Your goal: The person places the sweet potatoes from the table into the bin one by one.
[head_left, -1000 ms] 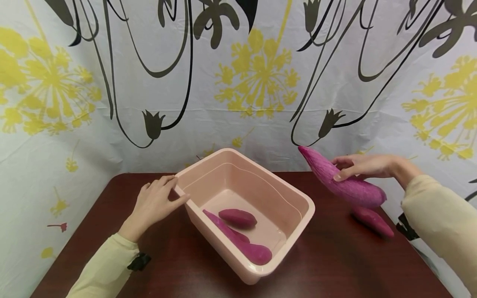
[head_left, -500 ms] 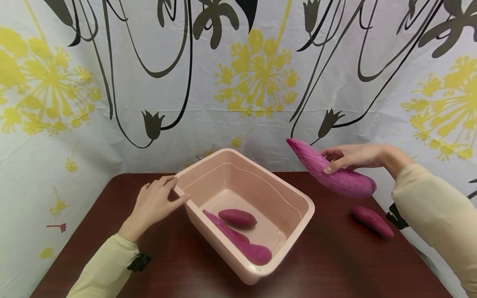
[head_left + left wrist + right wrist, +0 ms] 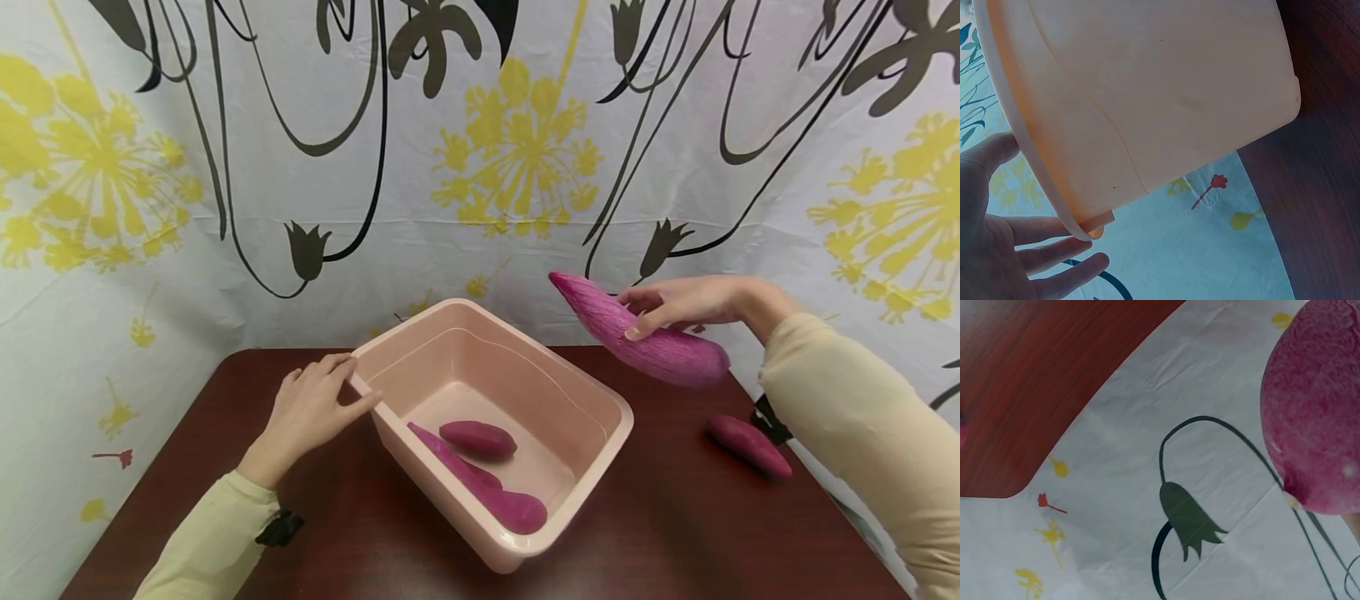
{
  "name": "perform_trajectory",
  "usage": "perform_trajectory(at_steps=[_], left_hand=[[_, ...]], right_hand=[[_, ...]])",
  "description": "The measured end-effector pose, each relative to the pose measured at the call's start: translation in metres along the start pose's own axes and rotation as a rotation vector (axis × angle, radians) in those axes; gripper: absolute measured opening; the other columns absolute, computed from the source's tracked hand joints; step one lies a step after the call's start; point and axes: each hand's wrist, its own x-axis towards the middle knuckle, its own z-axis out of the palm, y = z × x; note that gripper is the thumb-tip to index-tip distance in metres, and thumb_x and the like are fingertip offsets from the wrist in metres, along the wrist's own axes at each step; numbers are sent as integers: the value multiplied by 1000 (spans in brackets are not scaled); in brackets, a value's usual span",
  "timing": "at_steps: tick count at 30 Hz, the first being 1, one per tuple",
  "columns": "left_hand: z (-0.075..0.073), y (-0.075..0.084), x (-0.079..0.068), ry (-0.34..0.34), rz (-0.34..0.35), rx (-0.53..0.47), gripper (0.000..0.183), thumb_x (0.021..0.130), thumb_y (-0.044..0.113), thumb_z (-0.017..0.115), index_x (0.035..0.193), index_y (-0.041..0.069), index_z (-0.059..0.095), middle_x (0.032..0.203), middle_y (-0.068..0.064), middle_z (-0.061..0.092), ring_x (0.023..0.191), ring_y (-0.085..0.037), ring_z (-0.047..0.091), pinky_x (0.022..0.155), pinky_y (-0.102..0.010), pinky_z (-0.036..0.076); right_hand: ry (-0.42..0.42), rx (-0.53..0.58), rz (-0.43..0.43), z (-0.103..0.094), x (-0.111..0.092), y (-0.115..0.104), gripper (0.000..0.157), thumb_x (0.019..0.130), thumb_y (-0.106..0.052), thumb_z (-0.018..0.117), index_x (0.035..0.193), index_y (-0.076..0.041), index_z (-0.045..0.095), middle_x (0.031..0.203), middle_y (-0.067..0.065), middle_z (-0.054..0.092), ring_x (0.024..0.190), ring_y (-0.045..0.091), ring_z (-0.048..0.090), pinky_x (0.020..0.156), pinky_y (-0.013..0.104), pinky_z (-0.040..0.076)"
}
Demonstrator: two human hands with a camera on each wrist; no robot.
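My right hand [image 3: 682, 304] holds a large purple sweet potato [image 3: 637, 337] above the table, right of a pale pink plastic basin [image 3: 615, 421]. Its pointed end tilts up to the left; in the right wrist view the sweet potato's blunt end [image 3: 1316, 412] fills the right edge. Fairly straight fingers of my left hand [image 3: 311, 412] rest on the basin's left rim; the left wrist view shows the thumb and fingertips against that rim [image 3: 1041, 181]. Inside the basin lie a long sweet potato [image 3: 517, 510], a shorter one [image 3: 480, 439] and a partly hidden one [image 3: 486, 476].
Another small sweet potato [image 3: 748, 446] lies on the dark red-brown table [image 3: 660, 533] near its right edge, under my right forearm. A white sheet with printed flowers [image 3: 480, 183] hangs behind and around the table.
My right hand has carried the large sweet potato left and slightly up, nearer the basin and away from the small one on the table. The left hand and basin stay put.
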Motion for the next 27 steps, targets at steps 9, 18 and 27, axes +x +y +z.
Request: perform_trajectory(at_steps=[9,18,27], left_hand=[[1,1,0,-1,-4,-7,66,77,50,58,119,0,54,117,-18,50,104,-34,47,85,-56,30],[2,0,1,6,1,-8,66,76,50,58,118,-1,54,116,-19,51,103,-34,47,85,-56,30],[1,0,1,6,1,-8,66,77,51,58,119,0,54,116,-18,50,104,-34,47,85,-57,29]], right_hand=[[-32,-10,-28,2,16,-18,66,81,-31,61,133,-7,27,127,13,38,114,25,39,93,42,31],[-73,-46,-42,7,34,-39,63,79,-34,64,130,-11,34,118,10,46,104,22,46,89,39,36],[-107,-98,-67,15,49,-64,69,78,-38,64,133,-11,31,121,8,44,107,20,46,90,39,35]])
